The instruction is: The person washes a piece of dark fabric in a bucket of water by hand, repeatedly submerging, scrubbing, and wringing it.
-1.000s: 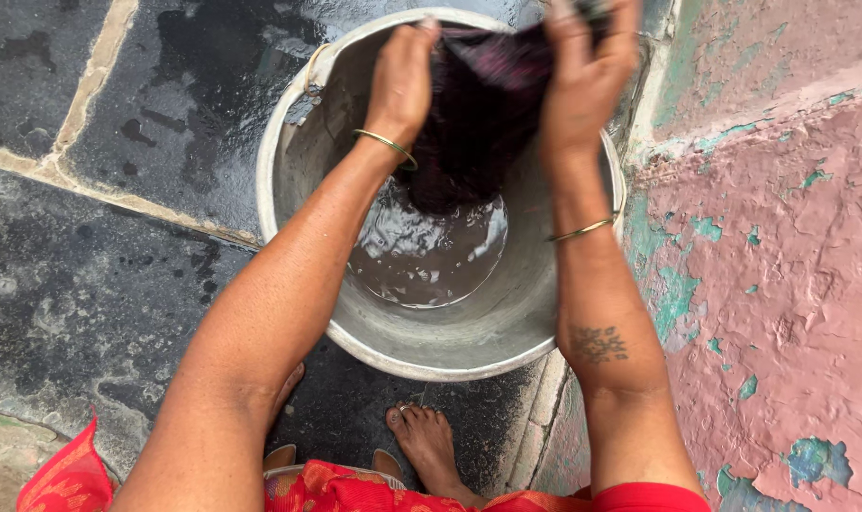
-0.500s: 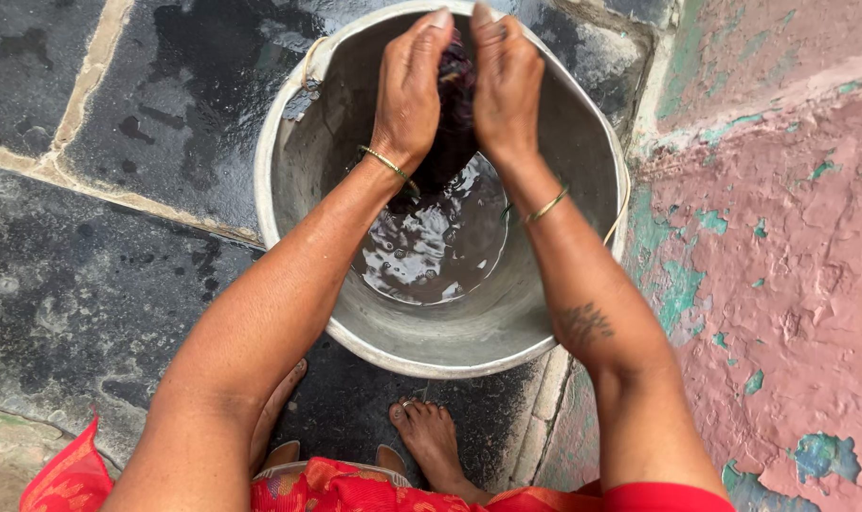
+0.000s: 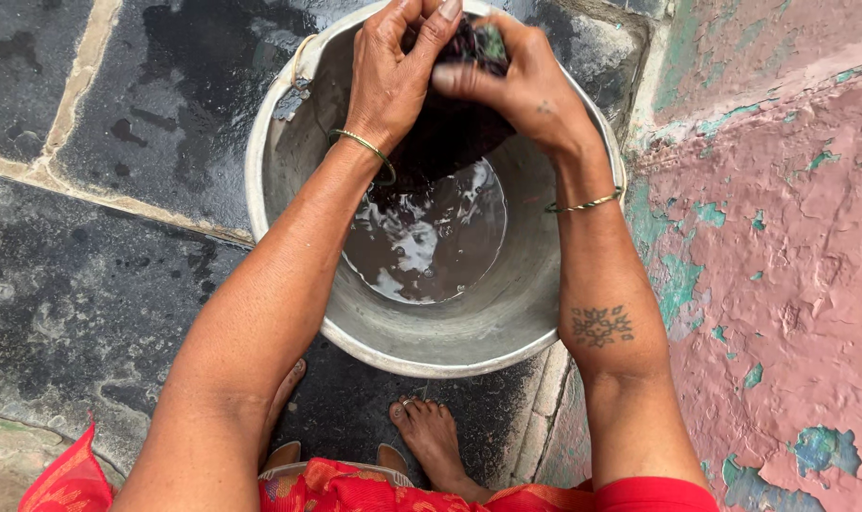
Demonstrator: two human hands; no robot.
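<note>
Bucket: round, grey metal, standing on the wet floor just beside the wall. A thin handle shows at its upper left rim. Murky water lies in the bottom, rippled, with bright reflections; the ripples are stronger than half a second ago.

Cloth: dark, purplish, wet, bunched. Held over the far half of the bucket, its lower end hanging to the water. A patterned fold shows between the fingertips at the top. One second ago it was stretched wide between the two hands; half a second ago it was squeezed narrow between them; now it is a thick wad.

Left hand: fingers curled and closed on the top of the cloth, thumb side toward the other hand. A thin bangle sits at the wrist. It sits slightly further left than half a second ago.

Right hand: closed on the cloth from the right, fingertips meeting those of the left hand. It has turned since half a second ago, when its back stood upright beside the left; now the back faces up and the wrist is bent. Bangle at the wrist, tattoo on the forearm.

Floor: dark stone slabs, pale joints, wet patches.

Wall: pink paint, flaking to green.

Foot: bare, below the bucket, unmoved. Red garment along the bottom edge.
</note>
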